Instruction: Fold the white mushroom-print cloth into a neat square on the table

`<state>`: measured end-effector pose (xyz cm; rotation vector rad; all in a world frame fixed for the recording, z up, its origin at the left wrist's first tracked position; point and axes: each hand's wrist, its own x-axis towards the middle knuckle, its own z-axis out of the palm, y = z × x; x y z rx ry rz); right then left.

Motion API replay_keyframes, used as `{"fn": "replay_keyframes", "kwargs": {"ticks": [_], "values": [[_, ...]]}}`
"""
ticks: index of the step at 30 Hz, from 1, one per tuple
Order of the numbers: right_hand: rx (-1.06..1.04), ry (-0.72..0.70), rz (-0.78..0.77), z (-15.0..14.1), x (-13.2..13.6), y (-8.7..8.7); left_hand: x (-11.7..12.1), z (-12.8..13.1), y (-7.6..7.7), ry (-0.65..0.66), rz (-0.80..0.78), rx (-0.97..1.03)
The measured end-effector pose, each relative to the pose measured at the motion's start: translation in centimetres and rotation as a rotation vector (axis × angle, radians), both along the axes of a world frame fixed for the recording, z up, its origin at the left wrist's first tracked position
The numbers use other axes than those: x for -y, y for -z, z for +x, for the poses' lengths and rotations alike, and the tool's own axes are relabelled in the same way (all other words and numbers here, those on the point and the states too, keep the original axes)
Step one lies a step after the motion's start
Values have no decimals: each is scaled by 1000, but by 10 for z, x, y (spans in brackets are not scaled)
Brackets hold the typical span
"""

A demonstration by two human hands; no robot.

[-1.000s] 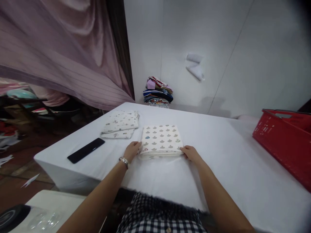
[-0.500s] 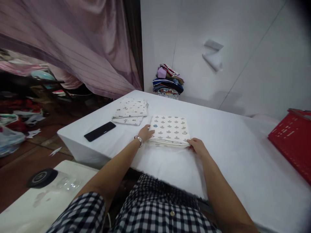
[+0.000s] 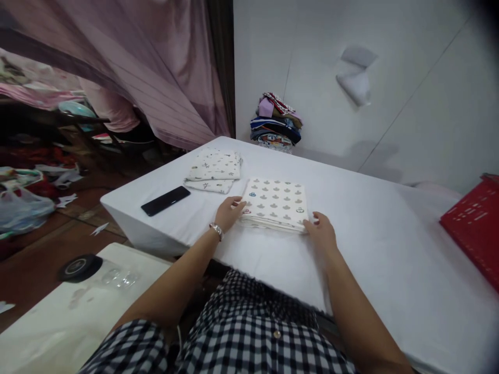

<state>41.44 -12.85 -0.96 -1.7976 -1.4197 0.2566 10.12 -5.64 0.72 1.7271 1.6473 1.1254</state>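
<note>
A neatly folded white cloth [image 3: 275, 200] with rows of grey mushroom-like prints and a few coloured ones lies flat on the white-covered table [image 3: 374, 249]. At its left front corner is my left hand [image 3: 230, 213], thumb touching the cloth's edge and fingers apart; a silver bracelet [image 3: 217, 230] circles the wrist. My right hand [image 3: 323, 231] rests by the right front corner, thumb near the edge and index finger lifted away. Behind and to the left sits another folded white cloth [image 3: 214, 166] with small dark prints. A black phone [image 3: 166, 200] lies in front of that one.
A red plastic basket [image 3: 473, 223] stands at the right. Against the wall is a stack of folded clothes [image 3: 276, 122]. A pink curtain [image 3: 175, 67] hangs at the left. A white stool or low surface [image 3: 113, 301] beside me carries a round black object [image 3: 80, 267].
Both hands have loosened from the front corners of the cloth, and the right fingers have spread. The cloth stays folded on the table. My view has shifted left and down.
</note>
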Motion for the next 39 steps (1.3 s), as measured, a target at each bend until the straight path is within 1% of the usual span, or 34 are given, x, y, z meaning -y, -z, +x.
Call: {"fn": "replay_keyframes", "kwargs": {"ticks": [2,3,4,5,7,9,13,17,20,24,26,29,31,33,35,39], "values": [[151,-65,242,-7,3,-5,14,-8,5,53,81,28],[205,-132,325,-12,4,-7,20,-12,9,81,108,37],[248,-217,373,-16,4,-8,26,-16,13,104,125,38],[287,-307,391,-21,4,-8,31,-19,17,120,134,25],[368,-463,362,-28,3,-5,38,-21,23,117,133,-40],[451,-544,302,-33,1,-2,41,-18,25,91,129,-132],[549,-533,197,-34,-1,2,35,-3,22,51,172,-269],[580,-513,187,-32,1,1,29,6,17,47,169,-326],[632,-502,194,-35,3,1,31,7,15,38,202,-377],[651,-497,169,-41,0,0,42,9,12,25,328,-471],[627,-501,139,-44,-4,-3,46,11,10,55,373,-506],[578,-490,72,-45,-10,-6,51,15,9,173,419,-550],[558,-460,35,-45,-13,-7,53,18,9,254,425,-578],[550,-432,13,-46,-15,-8,53,22,10,298,413,-590],[548,-421,3,-46,-15,-9,53,26,10,307,399,-582],[551,-433,25,-48,-11,-11,50,32,9,269,386,-588]]}}
